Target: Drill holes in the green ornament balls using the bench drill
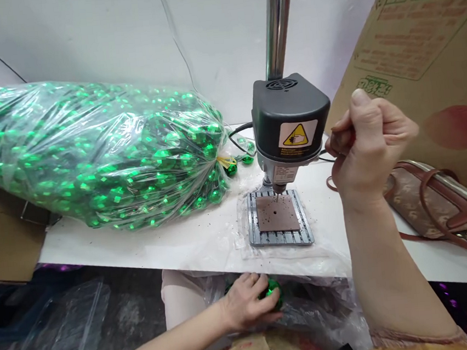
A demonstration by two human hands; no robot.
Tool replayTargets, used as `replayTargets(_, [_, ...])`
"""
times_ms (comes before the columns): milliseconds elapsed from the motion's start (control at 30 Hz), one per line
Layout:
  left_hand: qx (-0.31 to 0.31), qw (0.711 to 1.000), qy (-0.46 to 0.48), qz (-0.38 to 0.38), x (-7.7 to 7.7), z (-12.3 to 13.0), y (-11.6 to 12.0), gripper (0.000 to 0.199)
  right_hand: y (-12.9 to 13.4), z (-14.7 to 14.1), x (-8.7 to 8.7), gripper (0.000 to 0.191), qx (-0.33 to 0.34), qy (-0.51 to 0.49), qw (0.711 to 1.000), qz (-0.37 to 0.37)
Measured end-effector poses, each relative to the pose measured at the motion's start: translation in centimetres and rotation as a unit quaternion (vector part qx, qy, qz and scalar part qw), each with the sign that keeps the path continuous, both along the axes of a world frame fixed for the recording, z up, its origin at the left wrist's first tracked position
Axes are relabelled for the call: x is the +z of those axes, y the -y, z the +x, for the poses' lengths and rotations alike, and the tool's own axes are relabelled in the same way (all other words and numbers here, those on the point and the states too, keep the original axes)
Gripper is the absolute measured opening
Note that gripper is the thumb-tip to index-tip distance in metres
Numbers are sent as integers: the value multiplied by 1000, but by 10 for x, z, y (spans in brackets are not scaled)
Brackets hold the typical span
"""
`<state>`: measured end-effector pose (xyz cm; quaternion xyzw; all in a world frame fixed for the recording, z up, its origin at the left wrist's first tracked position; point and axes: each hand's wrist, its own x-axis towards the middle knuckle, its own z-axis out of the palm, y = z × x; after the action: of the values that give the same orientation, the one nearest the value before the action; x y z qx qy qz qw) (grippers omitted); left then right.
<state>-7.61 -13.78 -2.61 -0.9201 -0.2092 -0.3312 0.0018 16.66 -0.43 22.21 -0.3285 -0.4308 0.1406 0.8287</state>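
Note:
Below the table's front edge, my left hand (249,301) curls its fingers around a shiny green ball (274,293) over the lap. My right hand (365,143) is raised at the right side of a small black drill press (292,117), its fingers closed; what they hold, if anything, is hidden. Under the drill bit lies a square brown board (277,213) with a dark hole, on the slotted metal base (281,238). Dark crumbs are scattered on the board and around it.
A large clear bag of green balls (104,160) fills the table's left side, tied with yellow. Several loose green balls (247,159) lie by its neck. At the right are a brown handbag (426,200) and a tall cardboard box (421,69). Plastic film hangs over the table's front edge.

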Motion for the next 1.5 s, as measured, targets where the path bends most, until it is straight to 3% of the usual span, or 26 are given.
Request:
replayTargets(100, [22,996,-81,17,-16,-24,14,59,0,0,0,37,-6,3,1000,7])
replayTargets(200, [-13,998,-20,56,-3,-31,-11,39,0,0,-2,36,-14,5,1000,10])
replayTargets(267, [4,997,8,83,20,-23,-51,18,0,0,-3,36,-20,7,1000,10])
replayTargets(367, [159,983,-84,30,65,4,-136,21,0,0,-4,36,-24,8,1000,15])
replayTargets(467, [363,903,-206,-99,102,34,-219,33,0,0,-5,37,-25,8,1000,7])
replayTargets(500, [406,875,-226,-135,109,43,-240,39,0,0,-5,37,-25,8,1000,5])
replayTargets(567, [437,848,-242,-174,114,55,-271,44,0,0,-5,38,-23,11,1000,5])
replayTargets(667, [430,848,-241,-196,107,64,-291,40,1,1,-6,38,-18,13,1000,6])
replayTargets(767, [417,858,-221,-202,98,62,-296,37,2,2,-6,38,-12,15,1000,5])
replayTargets(900, [373,885,-188,-207,99,48,-290,46,1,2,-7,38,-2,9,1000,10])
replayTargets(967, [319,911,-144,-217,99,39,-280,51,1,2,-7,38,1,2,1000,12])
replayTargets(1033, [229,930,-5,-287,96,31,-263,48,1,1,-6,37,0,-3,1000,11])
replayTargets(1067, [176,915,93,-350,93,28,-252,47,1,1,-6,37,0,-5,1000,9])
replayTargets(1133, [85,823,272,-491,87,24,-228,51,1,1,-5,37,-3,-10,1000,8])
replayTargets(1200, [43,725,350,-592,83,25,-204,64,1,0,-5,37,-11,-10,1000,10])
replayTargets(1267, [31,681,357,-639,81,28,-185,76,1,-1,-5,38,-22,-6,1000,11])
replayTargets(1333, [37,683,330,-650,79,32,-173,82,0,-1,-5,38,-28,-1,1000,9])
replayTargets(1500, [49,728,276,-626,70,44,-165,84,1,-1,-5,39,-23,3,1000,-1])
